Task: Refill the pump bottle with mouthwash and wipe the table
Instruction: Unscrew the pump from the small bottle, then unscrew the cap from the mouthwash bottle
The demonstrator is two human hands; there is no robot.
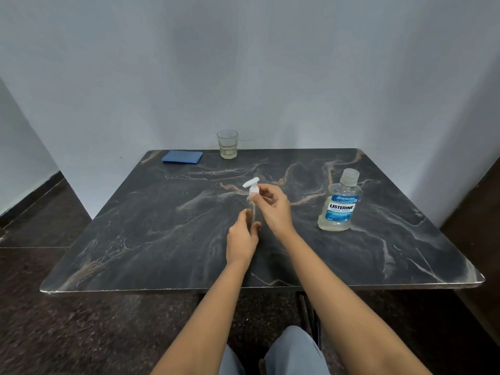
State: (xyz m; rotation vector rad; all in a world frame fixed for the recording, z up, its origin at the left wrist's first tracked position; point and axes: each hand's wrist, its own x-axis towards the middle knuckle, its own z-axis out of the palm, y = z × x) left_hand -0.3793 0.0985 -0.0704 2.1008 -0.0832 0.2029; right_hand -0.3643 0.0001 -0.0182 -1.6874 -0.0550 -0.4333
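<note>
Dark marble tabletop [135,239]: the clear pump bottle [253,209] stands at centre, left hand [242,239] gripping its body, right hand [274,209] pinching its white pump collar [253,195]; the mouthwash bottle [339,204] stands off right.

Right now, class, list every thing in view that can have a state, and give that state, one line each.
pump bottle: upright on the table, white pump fitted on top, contents unclear
mouthwash bottle: upright, cap on
glass: upright, a little pale liquid at the bottom
cloth: folded, lying flat, untouched
left hand: holds the pump bottle low down
right hand: pinches the pump's collar
</note>
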